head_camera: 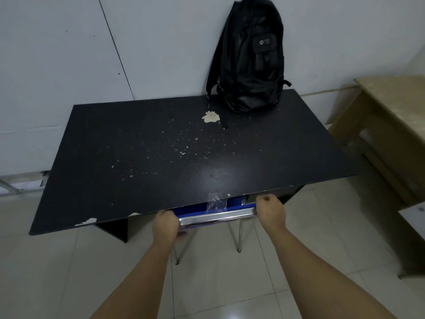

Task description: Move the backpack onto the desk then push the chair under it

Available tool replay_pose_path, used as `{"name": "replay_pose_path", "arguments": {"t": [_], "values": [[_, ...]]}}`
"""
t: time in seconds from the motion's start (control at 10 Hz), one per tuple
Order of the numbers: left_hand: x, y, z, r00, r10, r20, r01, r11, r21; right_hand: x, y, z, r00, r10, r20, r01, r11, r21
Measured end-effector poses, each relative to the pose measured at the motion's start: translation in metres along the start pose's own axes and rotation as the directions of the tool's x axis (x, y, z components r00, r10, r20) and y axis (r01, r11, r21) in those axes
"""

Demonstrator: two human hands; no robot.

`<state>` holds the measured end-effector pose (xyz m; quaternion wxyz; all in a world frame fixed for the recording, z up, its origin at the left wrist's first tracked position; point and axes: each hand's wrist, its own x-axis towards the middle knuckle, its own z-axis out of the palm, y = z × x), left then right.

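Note:
A black backpack (250, 58) stands upright at the back right of the black desk (142, 153), leaning on the white wall. The chair (216, 218) has a blue seat and a chrome frame; most of it is tucked under the desk's front edge, with only its top rail and two thin legs showing. My left hand (166, 224) grips the left end of the chrome rail. My right hand (271, 212) grips the right end, close under the desk edge.
A beige wooden table (391, 125) stands to the right of the desk. A low white-topped piece (414, 217) sits at the far right edge. The desk top carries paint flecks and a tape scrap. Pale tiled floor (69, 272) lies around me.

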<state>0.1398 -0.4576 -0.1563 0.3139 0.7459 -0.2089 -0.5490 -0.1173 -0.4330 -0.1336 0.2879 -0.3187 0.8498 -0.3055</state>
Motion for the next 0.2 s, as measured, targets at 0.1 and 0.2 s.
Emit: {"name": "replay_pose_path", "arguments": {"t": [0.1,0.2], "values": [[-0.019,0.012,-0.016,0.971,0.240,-0.019,-0.211,0.884,0.418,-0.022,0.007,-0.004,0.990,-0.100,0.101,0.112,0.987,-0.118],[-0.033,0.033,-0.025,0.907,0.411,0.093,-0.378,0.694,0.613,-0.037,-0.009,-0.019,0.970,-0.186,0.156,0.221,0.942,-0.254]]}}
